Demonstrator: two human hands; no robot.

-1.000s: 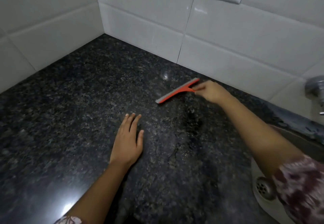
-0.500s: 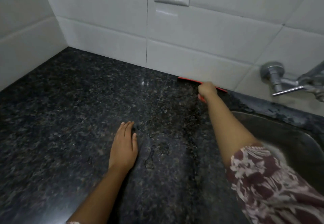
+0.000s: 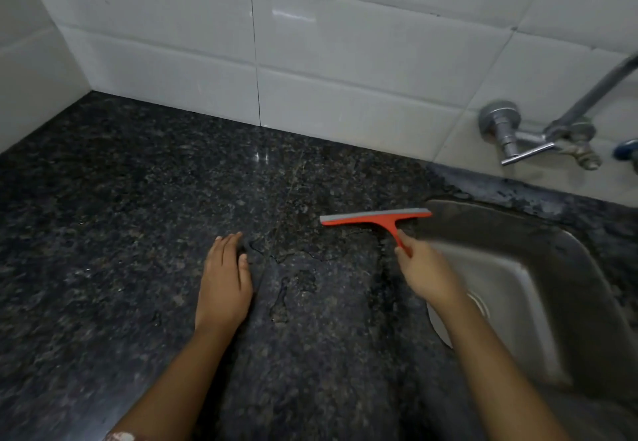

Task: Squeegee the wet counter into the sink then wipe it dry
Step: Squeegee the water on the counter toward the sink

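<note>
Counter (image 3: 138, 233): dark speckled granite, running from the back left corner under the white tiled wall (image 3: 362, 71) to the sink cut-out at its right edge; thin films and outlined puddles of water (image 3: 293, 281) lie across its middle, between the two hands. Sink (image 3: 538, 268): steel basin set into the right end of the counter, drain partly hidden by the right forearm; wall tap (image 3: 538, 136) above its back rim. Squeegee (image 3: 376, 217): orange, grey blade, blade lying roughly parallel to the back edge, its right tip just over the sink's near left rim, the rest over the counter; whether the blade touches the stone cannot be told. Right hand (image 3: 424, 268): closed around the squeegee handle, blurred. Left hand (image 3: 224, 285): open, flat, palm down on the counter, fingertips at the edge of the water. Risks, as judged: with the blade lifted or tilted, a stroke likely skips the puddles and leaves streaks; a pull along the blade's length, not across it, could spread water leftward under the left hand; water near the front edge may run off the counter if pushed that way; a wet palm could slip.
</note>
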